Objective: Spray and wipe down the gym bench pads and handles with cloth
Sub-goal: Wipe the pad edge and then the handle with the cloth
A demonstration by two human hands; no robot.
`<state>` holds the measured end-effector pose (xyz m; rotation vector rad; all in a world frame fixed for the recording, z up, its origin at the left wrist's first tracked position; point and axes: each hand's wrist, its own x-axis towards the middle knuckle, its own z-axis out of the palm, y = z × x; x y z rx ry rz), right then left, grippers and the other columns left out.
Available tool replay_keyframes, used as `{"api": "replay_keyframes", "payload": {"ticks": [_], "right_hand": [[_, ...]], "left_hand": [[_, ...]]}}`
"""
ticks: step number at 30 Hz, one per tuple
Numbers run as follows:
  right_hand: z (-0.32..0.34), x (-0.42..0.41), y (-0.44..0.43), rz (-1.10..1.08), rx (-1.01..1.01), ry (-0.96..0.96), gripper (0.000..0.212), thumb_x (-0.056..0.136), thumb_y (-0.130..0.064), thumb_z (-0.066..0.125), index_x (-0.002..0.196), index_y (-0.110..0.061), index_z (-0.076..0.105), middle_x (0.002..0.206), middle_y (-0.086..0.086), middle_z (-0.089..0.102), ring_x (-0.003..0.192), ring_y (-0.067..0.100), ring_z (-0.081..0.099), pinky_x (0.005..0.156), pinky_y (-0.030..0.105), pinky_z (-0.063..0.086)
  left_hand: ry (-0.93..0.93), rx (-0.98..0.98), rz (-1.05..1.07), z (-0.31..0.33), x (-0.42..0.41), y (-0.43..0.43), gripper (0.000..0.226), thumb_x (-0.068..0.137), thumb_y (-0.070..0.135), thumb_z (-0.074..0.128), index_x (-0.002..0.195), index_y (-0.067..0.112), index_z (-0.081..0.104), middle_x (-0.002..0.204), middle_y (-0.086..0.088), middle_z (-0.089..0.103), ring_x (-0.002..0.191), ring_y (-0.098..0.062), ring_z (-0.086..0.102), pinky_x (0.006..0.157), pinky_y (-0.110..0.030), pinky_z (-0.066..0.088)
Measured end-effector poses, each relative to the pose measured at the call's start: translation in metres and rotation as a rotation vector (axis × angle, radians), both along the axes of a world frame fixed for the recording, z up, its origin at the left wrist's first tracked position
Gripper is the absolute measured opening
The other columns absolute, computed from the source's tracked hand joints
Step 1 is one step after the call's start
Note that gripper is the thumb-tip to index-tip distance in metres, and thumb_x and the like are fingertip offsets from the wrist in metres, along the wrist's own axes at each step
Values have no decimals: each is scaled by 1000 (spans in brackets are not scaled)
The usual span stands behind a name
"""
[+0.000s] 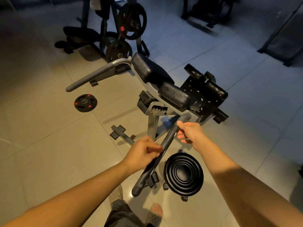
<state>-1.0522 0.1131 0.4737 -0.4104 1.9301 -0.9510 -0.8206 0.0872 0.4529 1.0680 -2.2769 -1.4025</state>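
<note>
Forearms (82,194) first, nearest me, reaching to the bench (152,89); it stands on the tiled floor (49,128) ahead, heavy steel that should not shift under a wipe; its pads (175,94) look firm and grained, grippy rather than slick; the near handle (168,136) seems stiff, rough-coated, easy to grasp anywhere along it; my left hand (142,153) curls round its middle, my right hand (190,131) wraps it near the bend; no cloth shows.

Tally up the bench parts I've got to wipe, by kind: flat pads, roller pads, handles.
Flat pads: 2
Roller pads: 2
Handles: 2
Total: 6
</note>
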Motion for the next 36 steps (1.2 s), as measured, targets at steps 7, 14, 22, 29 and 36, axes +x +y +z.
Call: {"api": "replay_keyframes", "payload": {"ticks": [7,14,22,29,36], "right_hand": [[5,-9,-3,34,53,2,22,98,-34,67,93,-13,71,83,9,72,68,16,65,65,31,54],[7,-11,-1,46,68,-36,23,99,-33,65,100,-10,73,87,9,72,71,15,64,63,28,53],[13,-8,-9,50,100,4,22,98,-33,68,96,-12,71,81,7,73,70,17,66,67,32,54],[2,-10,-6,42,81,13,26,96,-36,69,96,-11,73,86,8,76,72,17,69,74,35,58],[6,-12,-8,63,88,-24,25,95,-38,71,95,-13,73,78,4,75,69,16,69,70,33,58]], "left_hand": [[66,-132,49,7,-47,-13,28,87,11,78,110,27,79,102,9,57,95,-2,56,86,-7,42],[-122,257,-52,-22,56,-5,18,83,11,81,89,29,83,97,-3,66,88,-21,68,84,-51,57],[26,-133,33,14,-57,-36,21,84,15,80,104,23,82,98,3,60,90,-10,57,83,-25,47],[-36,32,-73,-9,17,-9,30,84,11,81,101,36,80,100,8,61,97,0,60,93,-20,49],[6,-77,-79,12,-35,-36,21,85,19,80,99,35,80,97,4,62,90,-7,59,84,-20,46]]}}
